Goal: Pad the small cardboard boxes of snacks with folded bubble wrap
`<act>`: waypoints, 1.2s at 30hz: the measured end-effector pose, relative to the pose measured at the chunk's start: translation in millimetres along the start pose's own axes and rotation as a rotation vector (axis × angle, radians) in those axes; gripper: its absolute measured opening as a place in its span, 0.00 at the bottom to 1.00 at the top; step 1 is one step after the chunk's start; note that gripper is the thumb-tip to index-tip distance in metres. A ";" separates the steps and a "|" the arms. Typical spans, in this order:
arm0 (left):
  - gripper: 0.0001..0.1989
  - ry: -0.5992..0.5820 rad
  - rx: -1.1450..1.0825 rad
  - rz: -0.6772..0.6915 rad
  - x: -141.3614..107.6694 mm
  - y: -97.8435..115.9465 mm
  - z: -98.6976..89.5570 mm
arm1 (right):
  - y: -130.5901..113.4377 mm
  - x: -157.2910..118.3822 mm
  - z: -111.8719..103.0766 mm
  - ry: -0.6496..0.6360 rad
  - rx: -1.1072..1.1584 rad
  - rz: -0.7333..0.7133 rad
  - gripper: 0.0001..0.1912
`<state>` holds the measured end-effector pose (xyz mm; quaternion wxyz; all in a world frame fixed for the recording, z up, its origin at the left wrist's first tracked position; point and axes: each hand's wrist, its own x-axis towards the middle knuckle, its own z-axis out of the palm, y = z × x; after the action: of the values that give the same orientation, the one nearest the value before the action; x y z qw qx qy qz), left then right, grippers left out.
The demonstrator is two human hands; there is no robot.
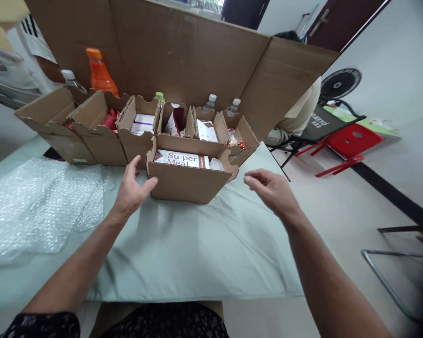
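A cardboard bin (183,185) stands on the green tablecloth (204,253), in front of a row of similar bins. Inside it lie a white "Su-per Meal" box (181,158) and a clear plastic item (215,164). My left hand (132,188) is by the bin's left end, thumb and fingers apart, holding nothing. To the right of the bin, with a gap between, my right hand (271,190) hovers with its fingers bent and close together; whether anything small is in them cannot be made out.
Bubble wrap (45,206) covers the left of the table. Behind the row of bins (109,145) stand an orange bottle (101,75), clear bottles and a tall cardboard panel (183,51). A seated person, a red stool (352,143) and a fan (340,83) are beyond.
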<state>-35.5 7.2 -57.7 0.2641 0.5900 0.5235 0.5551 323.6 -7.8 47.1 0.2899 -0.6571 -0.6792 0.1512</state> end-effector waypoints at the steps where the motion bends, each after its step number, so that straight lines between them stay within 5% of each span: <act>1: 0.40 -0.068 -0.087 -0.060 2.9 -7.2 3.3 | 9.3 -3.0 13.2 -0.029 0.095 -0.011 0.19; 5: 0.43 -0.251 -0.355 -0.142 9.9 -21.7 23.0 | 17.6 1.7 74.7 -0.151 0.410 -0.062 0.33; 10: 0.45 -0.219 -0.401 -0.147 -3.7 -13.1 30.4 | 6.6 -6.4 108.8 -0.106 0.587 -0.061 0.34; 16: 0.39 -0.151 -0.363 -0.168 -38.3 17.8 20.1 | -5.8 -50.0 83.6 -0.005 0.468 -0.069 0.27; 24: 0.39 -0.114 -0.315 0.023 -29.5 97.0 15.9 | -31.2 -55.9 23.8 0.220 0.531 -0.174 0.25; 31: 0.38 -0.139 -0.259 0.026 -42.7 119.3 0.6 | -36.2 -71.1 25.5 0.166 0.591 -0.152 0.24; 36: 0.39 -0.146 -0.275 0.052 -40.4 129.3 -2.3 | -43.2 -71.9 19.0 0.242 0.543 -0.171 0.23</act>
<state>10.9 -70.7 43.0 0.3654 0.6004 0.4063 0.5839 275.3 -78.9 43.4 0.5452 -0.5093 -0.6274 0.2230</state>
